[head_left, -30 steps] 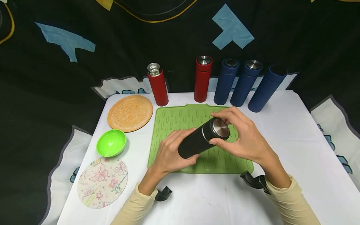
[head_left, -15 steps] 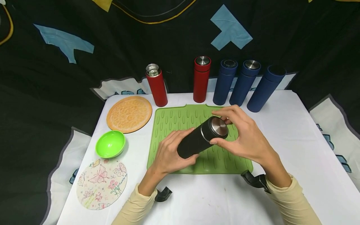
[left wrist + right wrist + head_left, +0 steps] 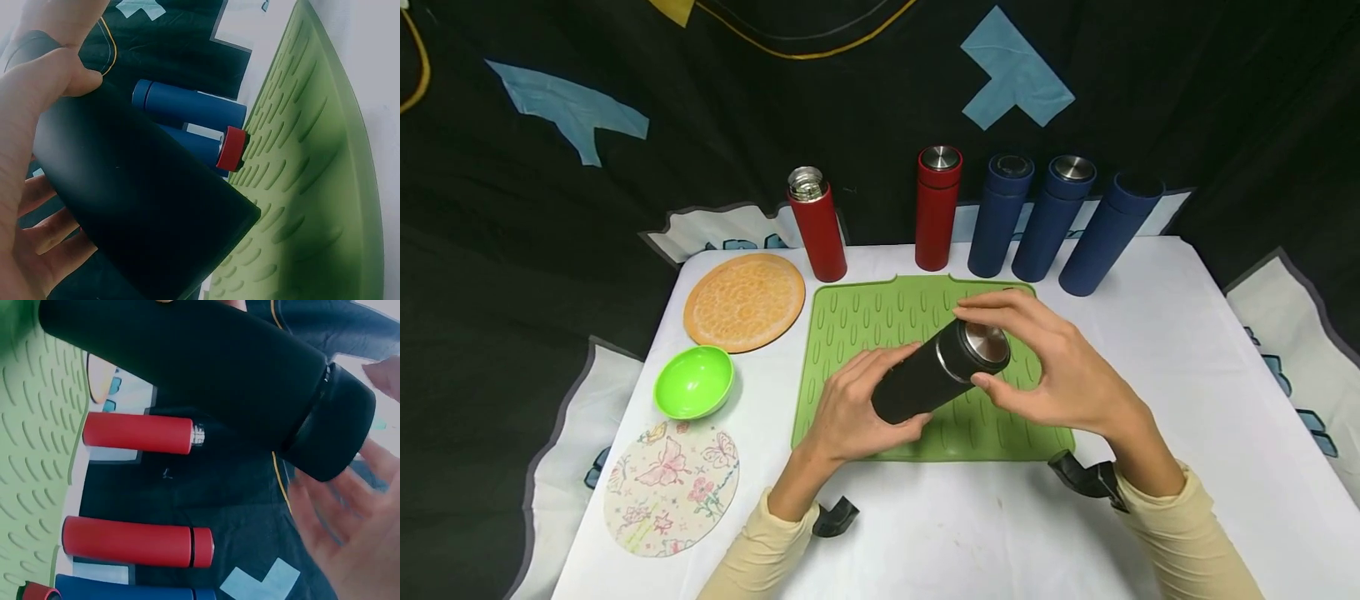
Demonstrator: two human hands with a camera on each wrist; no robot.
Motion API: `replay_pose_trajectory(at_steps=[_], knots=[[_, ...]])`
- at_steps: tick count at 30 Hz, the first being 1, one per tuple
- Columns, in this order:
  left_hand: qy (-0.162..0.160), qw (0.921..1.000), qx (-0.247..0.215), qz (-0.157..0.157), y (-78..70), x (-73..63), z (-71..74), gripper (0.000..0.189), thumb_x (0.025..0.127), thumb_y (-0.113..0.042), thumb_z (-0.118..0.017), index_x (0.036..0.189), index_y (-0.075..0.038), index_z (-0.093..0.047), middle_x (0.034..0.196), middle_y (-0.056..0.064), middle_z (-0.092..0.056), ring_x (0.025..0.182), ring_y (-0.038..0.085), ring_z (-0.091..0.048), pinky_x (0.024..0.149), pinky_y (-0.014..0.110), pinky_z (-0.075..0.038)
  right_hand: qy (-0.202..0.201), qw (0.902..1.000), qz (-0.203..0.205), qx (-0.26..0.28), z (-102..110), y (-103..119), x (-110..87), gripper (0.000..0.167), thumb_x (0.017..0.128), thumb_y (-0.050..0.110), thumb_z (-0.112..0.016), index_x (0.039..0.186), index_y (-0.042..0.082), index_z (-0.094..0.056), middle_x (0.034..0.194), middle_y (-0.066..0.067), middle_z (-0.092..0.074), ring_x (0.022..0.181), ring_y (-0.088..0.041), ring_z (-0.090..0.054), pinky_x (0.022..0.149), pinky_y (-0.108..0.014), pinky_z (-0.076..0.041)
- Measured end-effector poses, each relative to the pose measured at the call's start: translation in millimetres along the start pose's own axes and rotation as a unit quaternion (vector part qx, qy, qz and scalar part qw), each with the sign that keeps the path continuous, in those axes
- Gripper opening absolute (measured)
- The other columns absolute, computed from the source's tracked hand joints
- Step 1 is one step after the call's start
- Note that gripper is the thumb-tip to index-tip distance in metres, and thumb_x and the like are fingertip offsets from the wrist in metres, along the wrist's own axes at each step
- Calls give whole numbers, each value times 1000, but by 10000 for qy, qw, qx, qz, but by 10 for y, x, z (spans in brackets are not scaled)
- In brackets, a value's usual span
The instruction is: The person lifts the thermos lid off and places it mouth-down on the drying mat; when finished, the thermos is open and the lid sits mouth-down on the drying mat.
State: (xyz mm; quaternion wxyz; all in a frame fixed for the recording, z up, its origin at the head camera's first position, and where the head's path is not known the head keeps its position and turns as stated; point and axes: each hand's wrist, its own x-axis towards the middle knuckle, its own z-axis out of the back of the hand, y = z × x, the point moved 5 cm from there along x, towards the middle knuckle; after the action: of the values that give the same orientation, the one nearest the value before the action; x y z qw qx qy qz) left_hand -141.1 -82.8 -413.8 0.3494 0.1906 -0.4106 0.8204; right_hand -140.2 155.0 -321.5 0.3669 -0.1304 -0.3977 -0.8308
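Note:
My left hand (image 3: 859, 410) grips the body of a black thermos (image 3: 912, 385), which is tilted over the green mat (image 3: 850, 312) with its top toward the right. My right hand (image 3: 1056, 358) holds the thermos lid (image 3: 987, 343), fingers curled over the far side and thumb at the near edge. That lid has a brushed-metal top, and a thin silver ring shows below it. In the right wrist view the lid (image 3: 334, 422) sits on the thermos body, with fingers behind it. A small red lid (image 3: 232, 149) lies on the mat, mostly hidden behind my right hand in the head view.
Along the back stand an uncapped red thermos (image 3: 818, 237), a capped red one (image 3: 937, 217) and three blue ones (image 3: 1000, 221). At left are an orange-patterned round mat (image 3: 745, 300), a green bowl (image 3: 695, 383) and a butterfly-print round mat (image 3: 672, 492). Dark cloth hangs behind the table.
My right hand has turned round the lid: its fingers have shifted left across the far side and its thumb right along the near edge. My left hand and the thermos hold almost still.

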Motion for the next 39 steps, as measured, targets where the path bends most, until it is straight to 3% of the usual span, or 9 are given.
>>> replay_pose_trajectory(at_steps=[5, 7, 10, 15, 22, 30, 39], knots=[[-89, 9997, 184, -92, -28, 8, 5, 79, 73, -30, -93, 146, -16, -65, 125, 2, -76, 104, 18, -70, 82, 37, -61, -286, 9971, -305, -632, 25, -16, -9, 76, 84, 51, -91, 144, 12, -66, 133, -1, -65, 108, -13, -64, 90, -25, -55], [-93, 9996, 257, -110, -39, 9, 6, 79, 73, -30, -93, 146, -16, -66, 125, 2, -75, 104, 19, -70, 82, 37, -61, -336, 9957, -394, -770, 26, -19, -11, 71, 83, 49, -92, 138, 12, -69, 123, 2, -67, 97, -9, -62, 82, -23, -54], [-68, 9995, 306, -88, -43, 8, 10, 78, 74, -31, -93, 146, -16, -66, 126, 2, -75, 104, 19, -70, 82, 37, -61, -336, 9960, -442, -695, 22, -16, -9, 63, 81, 35, -95, 134, 11, -71, 119, 4, -68, 93, -7, -61, 78, -20, -53], [-17, 9998, 173, -8, -25, -2, 26, 80, 73, -31, -94, 146, -17, -65, 126, 1, -75, 105, 18, -69, 82, 38, -61, -306, 9984, -305, -367, 14, 0, -3, 63, 80, 21, -95, 137, 12, -71, 126, 3, -70, 99, -7, -64, 82, -21, -57], [82, 9998, -151, 65, -4, 1, 29, 82, 71, -30, -95, 147, -17, -65, 126, 1, -75, 106, 17, -70, 80, 37, -61, -227, 9996, -92, 105, 17, 23, -13, 61, 81, 16, -90, 139, 14, -71, 138, 1, -69, 126, -17, -64, 100, -22, -54], [331, 9979, -558, 85, -4, -9, 33, 83, 70, -28, -96, 146, -16, -65, 128, 1, -75, 106, 15, -71, 83, 32, -62, -167, 9991, 130, 367, 8, 36, -35, 62, 79, 11, -86, 140, 11, -72, 141, -1, -69, 128, -20, -64, 102, -22, -52], [648, 9904, -1179, 326, 9, -50, 33, 83, 70, -21, -96, 146, -13, -64, 129, 4, -75, 107, 16, -73, 86, 29, -64, -435, 9944, 580, 763, 45, 76, -35, 63, 76, 5, -81, 138, 3, -71, 138, -12, -69, 129, -24, -64, 102, -22, -53]])
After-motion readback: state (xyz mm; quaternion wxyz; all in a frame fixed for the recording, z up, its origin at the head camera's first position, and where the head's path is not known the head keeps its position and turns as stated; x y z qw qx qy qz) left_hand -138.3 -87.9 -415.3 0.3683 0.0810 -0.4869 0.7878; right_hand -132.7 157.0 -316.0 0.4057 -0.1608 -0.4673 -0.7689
